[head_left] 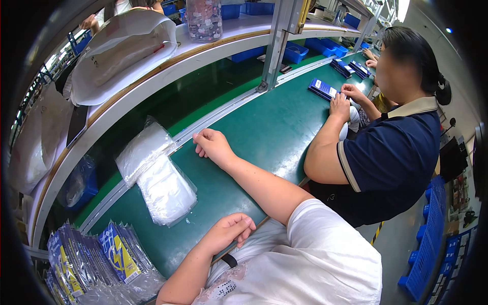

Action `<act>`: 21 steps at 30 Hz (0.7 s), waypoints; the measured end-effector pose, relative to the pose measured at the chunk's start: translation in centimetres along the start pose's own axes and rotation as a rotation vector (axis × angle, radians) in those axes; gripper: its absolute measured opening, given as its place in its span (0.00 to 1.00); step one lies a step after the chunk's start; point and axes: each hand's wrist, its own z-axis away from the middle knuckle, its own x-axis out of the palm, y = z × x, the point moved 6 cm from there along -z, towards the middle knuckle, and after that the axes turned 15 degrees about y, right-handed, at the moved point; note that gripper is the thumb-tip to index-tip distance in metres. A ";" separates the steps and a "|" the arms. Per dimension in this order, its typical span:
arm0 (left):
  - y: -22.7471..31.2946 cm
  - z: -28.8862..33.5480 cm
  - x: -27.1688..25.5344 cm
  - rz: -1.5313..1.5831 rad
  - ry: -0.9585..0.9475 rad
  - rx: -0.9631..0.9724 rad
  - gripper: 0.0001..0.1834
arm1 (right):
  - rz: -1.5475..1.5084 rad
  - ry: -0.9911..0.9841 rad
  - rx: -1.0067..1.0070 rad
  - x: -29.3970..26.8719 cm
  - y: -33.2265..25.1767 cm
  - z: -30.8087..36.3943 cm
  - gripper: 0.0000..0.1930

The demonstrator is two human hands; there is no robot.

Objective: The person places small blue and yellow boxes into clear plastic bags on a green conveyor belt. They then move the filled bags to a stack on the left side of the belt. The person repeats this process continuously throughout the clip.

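My right hand (214,147) is over the green table (254,132), its fingers curled in and nothing visible in them. Just left of it lie two stacks of clear plastic bags, the farther bag stack (145,150) partly under the nearer bag stack (168,193). My left hand (231,232) rests by the near table edge, close to my body. Its fingers are loosely curled with the thumb against them, and I see nothing held. At the lower left stand rows of flat packs in clear wrap (96,254), blue and yellow.
A person in a dark blue shirt (391,147) works on my right, both hands near a blue-and-white box stack (323,89). Above the table runs a shelf (168,63) with a large white bag (122,56). Blue bins (295,52) stand beyond the metal post (277,46).
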 end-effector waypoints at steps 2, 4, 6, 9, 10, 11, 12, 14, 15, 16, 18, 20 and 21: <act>0.1 0.0 0.1 -0.004 -0.003 0.003 0.13 | 0.000 0.000 -0.001 0.0 0.1 0.0 0.14; 0.2 0.1 0.1 -0.004 -0.001 0.004 0.13 | 0.007 -0.002 -0.003 0.0 0.0 0.0 0.14; 0.1 0.0 0.0 -0.015 0.004 0.008 0.13 | 0.014 -0.005 -0.011 0.0 0.0 0.0 0.14; 0.1 0.0 0.0 -0.027 0.007 0.016 0.13 | 0.023 -0.009 -0.025 -0.1 -0.2 0.1 0.15; 0.2 0.0 0.0 -0.029 0.007 0.019 0.13 | 0.024 -0.009 -0.026 -0.1 -0.3 0.2 0.15; 0.1 0.0 0.0 -0.025 0.006 0.016 0.13 | 0.026 -0.009 -0.027 0.0 -0.3 0.2 0.15; 0.0 0.0 0.0 -0.021 0.004 0.014 0.13 | 0.029 -0.010 -0.028 0.0 -0.4 0.2 0.15; 0.0 0.0 0.0 -0.018 0.003 0.011 0.14 | 0.036 -0.012 -0.031 0.0 -0.5 0.2 0.14; -0.1 0.0 0.0 -0.018 0.004 0.010 0.14 | 0.035 -0.014 -0.030 0.1 -0.5 0.3 0.14; -0.1 0.0 0.0 -0.019 0.006 0.010 0.14 | 0.034 -0.016 -0.030 0.1 -0.5 0.3 0.14; 0.0 0.0 0.0 -0.027 0.002 0.018 0.14 | 0.036 -0.015 -0.031 0.0 -0.4 0.3 0.14; 0.1 0.0 0.1 -0.034 -0.002 0.021 0.14 | 0.043 -0.008 -0.034 -0.1 -0.4 0.2 0.14; 0.1 0.0 0.1 -0.035 -0.003 0.021 0.14 | 0.045 -0.011 -0.036 -0.1 -0.4 0.2 0.14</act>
